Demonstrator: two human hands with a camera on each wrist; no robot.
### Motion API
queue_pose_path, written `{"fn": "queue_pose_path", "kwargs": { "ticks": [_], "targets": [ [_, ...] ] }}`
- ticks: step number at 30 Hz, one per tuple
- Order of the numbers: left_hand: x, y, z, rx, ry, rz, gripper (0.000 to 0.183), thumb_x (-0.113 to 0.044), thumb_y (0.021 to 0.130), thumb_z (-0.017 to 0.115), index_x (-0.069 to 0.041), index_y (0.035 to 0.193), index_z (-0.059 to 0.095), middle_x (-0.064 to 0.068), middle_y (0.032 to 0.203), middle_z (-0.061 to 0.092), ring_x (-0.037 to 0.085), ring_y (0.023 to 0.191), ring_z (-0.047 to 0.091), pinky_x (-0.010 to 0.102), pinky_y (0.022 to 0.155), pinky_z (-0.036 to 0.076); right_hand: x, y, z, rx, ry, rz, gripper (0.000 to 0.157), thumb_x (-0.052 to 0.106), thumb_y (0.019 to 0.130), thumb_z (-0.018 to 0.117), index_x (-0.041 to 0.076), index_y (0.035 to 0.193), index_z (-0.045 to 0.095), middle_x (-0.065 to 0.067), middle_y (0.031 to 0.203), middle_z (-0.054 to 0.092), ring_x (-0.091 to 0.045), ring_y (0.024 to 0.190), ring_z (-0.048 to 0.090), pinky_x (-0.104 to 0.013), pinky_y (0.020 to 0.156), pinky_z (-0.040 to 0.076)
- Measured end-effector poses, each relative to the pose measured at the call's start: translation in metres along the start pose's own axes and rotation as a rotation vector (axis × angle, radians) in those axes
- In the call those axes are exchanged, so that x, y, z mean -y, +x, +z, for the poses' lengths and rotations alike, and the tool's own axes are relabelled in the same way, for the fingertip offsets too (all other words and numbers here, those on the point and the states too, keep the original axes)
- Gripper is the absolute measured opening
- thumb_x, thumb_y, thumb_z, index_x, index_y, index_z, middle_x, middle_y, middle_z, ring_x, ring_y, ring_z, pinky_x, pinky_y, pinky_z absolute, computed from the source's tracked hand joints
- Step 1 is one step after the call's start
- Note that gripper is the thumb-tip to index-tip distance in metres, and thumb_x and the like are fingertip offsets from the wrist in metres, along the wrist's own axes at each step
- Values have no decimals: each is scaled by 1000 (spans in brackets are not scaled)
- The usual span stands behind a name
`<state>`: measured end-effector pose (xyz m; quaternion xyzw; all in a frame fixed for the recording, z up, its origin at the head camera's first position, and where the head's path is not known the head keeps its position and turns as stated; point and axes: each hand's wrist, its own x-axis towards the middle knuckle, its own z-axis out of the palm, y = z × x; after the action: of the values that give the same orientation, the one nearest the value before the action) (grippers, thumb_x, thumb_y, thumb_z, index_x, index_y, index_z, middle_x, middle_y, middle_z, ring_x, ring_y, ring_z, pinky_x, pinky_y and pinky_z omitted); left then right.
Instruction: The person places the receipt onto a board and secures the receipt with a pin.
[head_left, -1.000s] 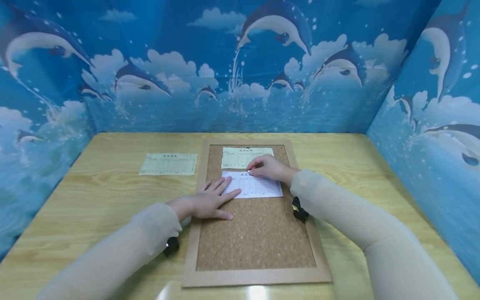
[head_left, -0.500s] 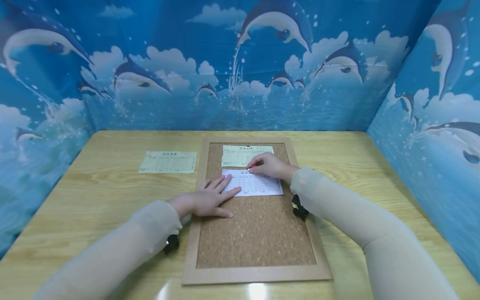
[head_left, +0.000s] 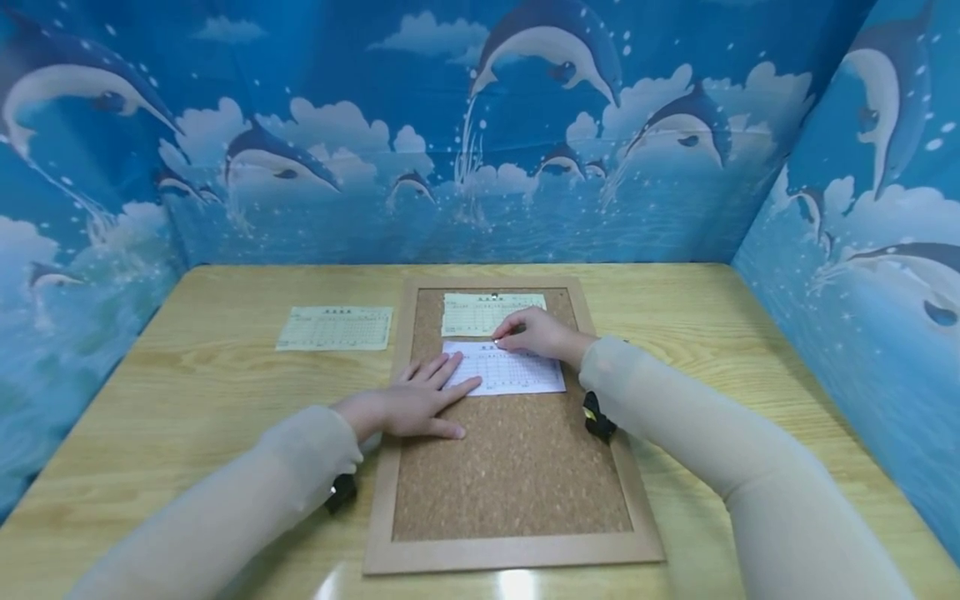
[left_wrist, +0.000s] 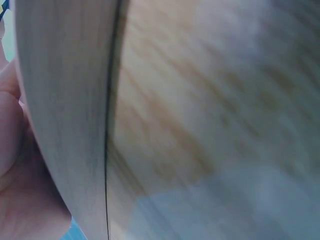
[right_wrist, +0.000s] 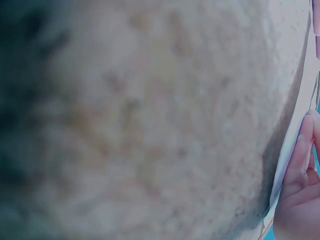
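Corkboard (head_left: pixel 510 492) in a tan frame, head view, lying on a wood-grain table (head_left: pixel 225 433). White sheet (head_left: pixel 502 379) on its upper half bears a printed heading and ruled grid, too small to read. Just above lies a green sheet (head_left: pixel 461 317) of similar print, a pin (head_left: pixel 494 296) at its top edge; a second green sheet (head_left: pixel 333 329), also illegible, lies on the table left of the board. Left hand (head_left: pixel 412 408) lies spread across the frame, cork and white sheet's left side; right hand (head_left: pixel 538 335) pinches a small shiny object (head_left: pixel 496 341) at that sheet's top edge. Blue dolphin-print cloth (head_left: pixel 480 208) encloses the table.
Left wrist view: frame edge, blurred tabletop, part of the left hand; its spread cannot be told.
Right wrist view: blurred cork, right-hand fingers beside the sheet's edge; the pinched object is hidden.
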<state>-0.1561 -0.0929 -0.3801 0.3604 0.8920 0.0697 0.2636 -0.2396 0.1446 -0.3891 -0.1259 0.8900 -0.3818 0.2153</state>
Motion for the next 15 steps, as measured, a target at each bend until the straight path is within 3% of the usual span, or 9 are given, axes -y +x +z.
{"fn": "queue_pose_path", "kwargs": {
  "ticks": [15],
  "targets": [
    [1,3,1,1,-11,23,76,-59,91,41,-27,151,8,14,154,-15,29,139,-15,55,108,-4,5,-1,-1,2,-37,-5,14,17,90,64,13,101,72,-4,110,63,-18,101,56,-34,84,45]
  ]
}}
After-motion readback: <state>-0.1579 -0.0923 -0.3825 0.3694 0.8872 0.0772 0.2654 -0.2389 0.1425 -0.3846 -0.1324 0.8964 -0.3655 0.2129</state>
